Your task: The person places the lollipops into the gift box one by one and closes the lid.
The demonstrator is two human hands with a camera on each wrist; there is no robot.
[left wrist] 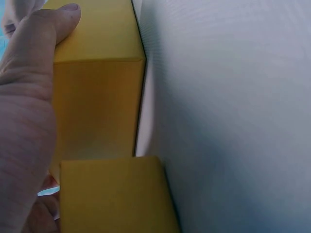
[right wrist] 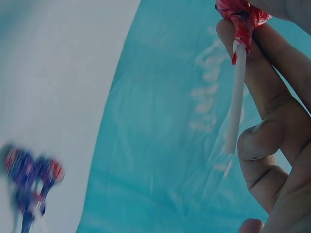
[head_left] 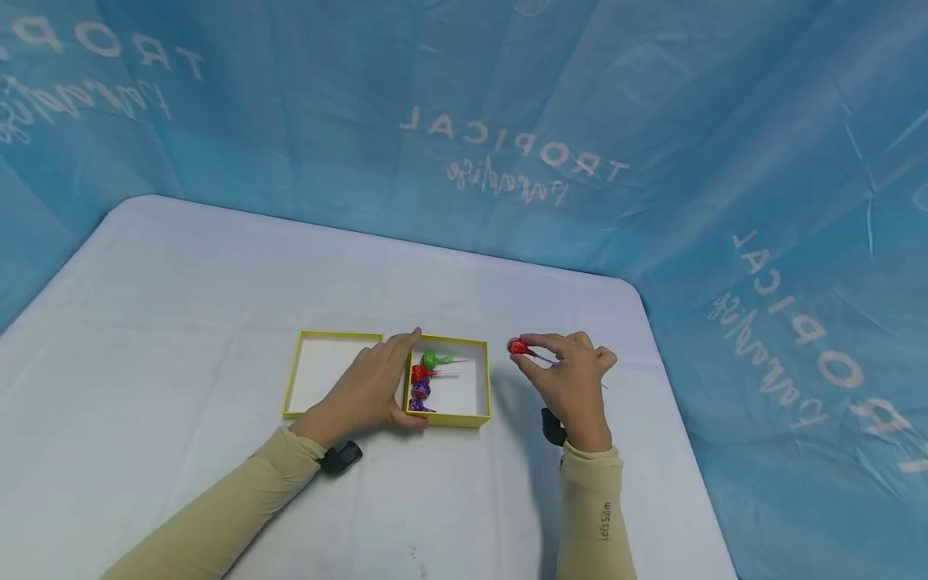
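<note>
My right hand (head_left: 576,379) pinches a red-wrapped lollipop (head_left: 517,346) above the table, to the right of an open yellow box with a white inside (head_left: 471,387). In the right wrist view the white stick (right wrist: 236,102) of this lollipop points away from the fingertips. My left hand (head_left: 370,387) grips the box at its left end, thumb on the front wall (left wrist: 97,34) and fingers reaching toward the back. Inside, along the left wall, lie a green lollipop (head_left: 430,360), a red lollipop (head_left: 420,372) and purple lollipops (head_left: 420,390), sticks mostly toward the right.
Left of the box lies a second yellow-rimmed tray with a white inside (head_left: 319,374), partly behind my left hand. Blurred blue-purple lollipops (right wrist: 29,174) lie on the white table (head_left: 217,266), mostly hidden by my right hand in the head view. Blue curtains (head_left: 362,97) surround the table.
</note>
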